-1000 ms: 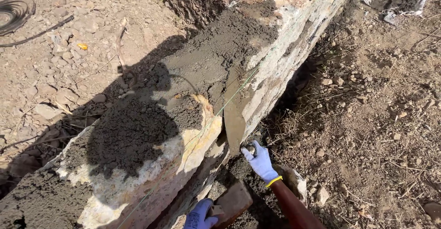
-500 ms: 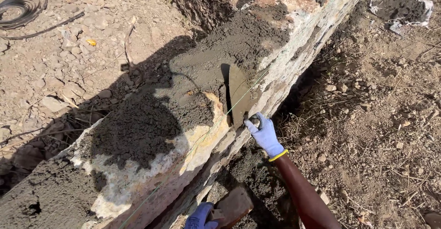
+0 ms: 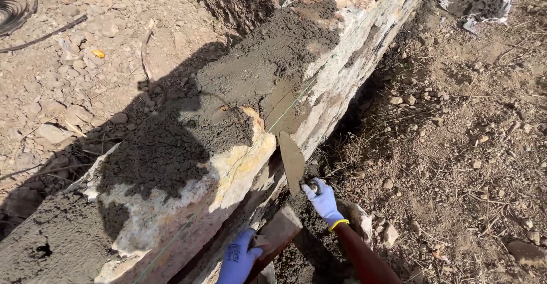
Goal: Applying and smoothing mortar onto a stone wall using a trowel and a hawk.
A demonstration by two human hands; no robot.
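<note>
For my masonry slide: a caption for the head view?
Gloved right hand holds a trowel beside a mortar-topped stone wall; left hand grips a wooden float.

I see hard, bright sunlight from the right; a dark shadow crosses the wall (image 3: 188,147) toward the lower left. Pale stone glares slightly; focus is sharp throughout.

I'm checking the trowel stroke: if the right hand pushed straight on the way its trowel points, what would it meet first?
Most likely the stone wall: the right hand aims the trowel up at its mortar-smeared side face, just below the wet mortar on top. Depth is unclear.
</note>
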